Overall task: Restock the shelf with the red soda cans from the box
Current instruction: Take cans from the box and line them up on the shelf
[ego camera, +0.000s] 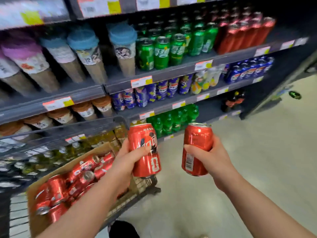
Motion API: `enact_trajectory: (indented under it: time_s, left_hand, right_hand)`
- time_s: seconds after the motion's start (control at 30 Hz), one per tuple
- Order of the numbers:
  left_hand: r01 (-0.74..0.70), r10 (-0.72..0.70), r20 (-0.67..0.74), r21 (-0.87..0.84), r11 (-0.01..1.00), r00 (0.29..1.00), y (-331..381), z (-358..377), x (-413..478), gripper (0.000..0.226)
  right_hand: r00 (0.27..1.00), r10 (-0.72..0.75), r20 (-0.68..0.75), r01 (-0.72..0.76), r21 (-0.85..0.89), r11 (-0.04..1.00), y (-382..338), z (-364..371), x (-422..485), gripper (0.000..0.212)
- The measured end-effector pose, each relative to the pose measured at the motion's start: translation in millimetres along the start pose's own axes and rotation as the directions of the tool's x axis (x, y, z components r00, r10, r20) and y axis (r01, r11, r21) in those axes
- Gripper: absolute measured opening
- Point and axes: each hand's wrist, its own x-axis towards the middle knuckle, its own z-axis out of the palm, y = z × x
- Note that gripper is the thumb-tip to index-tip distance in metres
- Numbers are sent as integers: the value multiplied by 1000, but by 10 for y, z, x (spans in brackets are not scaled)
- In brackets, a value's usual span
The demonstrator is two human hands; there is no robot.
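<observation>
Red soda cans [145, 150], glossy cylinders: left hand [127, 160] grips 1, right hand [211, 158] 1.

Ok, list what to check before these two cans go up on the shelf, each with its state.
1. Left hand has its fingers wrapped round the left can: ok.
2. Right hand has its fingers wrapped round the right can: ok.
3. Red row on the shelf located, upper right beside the green cans: ok.
4. Free room in that row: cannot tell, it is dark and blurred.
5. Both held cans undented: cannot tell.
6. Box holds more loose cans for the next trip: ok.
</observation>
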Motion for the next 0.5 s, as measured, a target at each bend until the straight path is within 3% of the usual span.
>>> enact_trajectory:
  time_s: [0.1, 0.3, 0.37, 0.5]
  left_hand:
    - [-12, 8, 74, 48, 999, 997, -173, 881, -41, 68]
    - [-7, -12, 222, 82, 997, 975, -425, 2541, -110, 56]
    - [-1, -25, 276, 92, 996, 961, -440, 2997, -137, 47]
    - [-40, -13, 357, 139, 989, 934, -383, 3669, -79, 52]
  right_hand:
    - [995, -17, -94, 20, 29, 999, 12, -887, -59, 39]
    - [956, -82, -281, 106, 71, 992, -75, -2515, -171, 38]
    - [938, -96, -333, 126, 68, 990, -109, -2933, -168, 38]
    - [915, -93, -392, 145, 105, 984, -202, -3536, -66, 41]
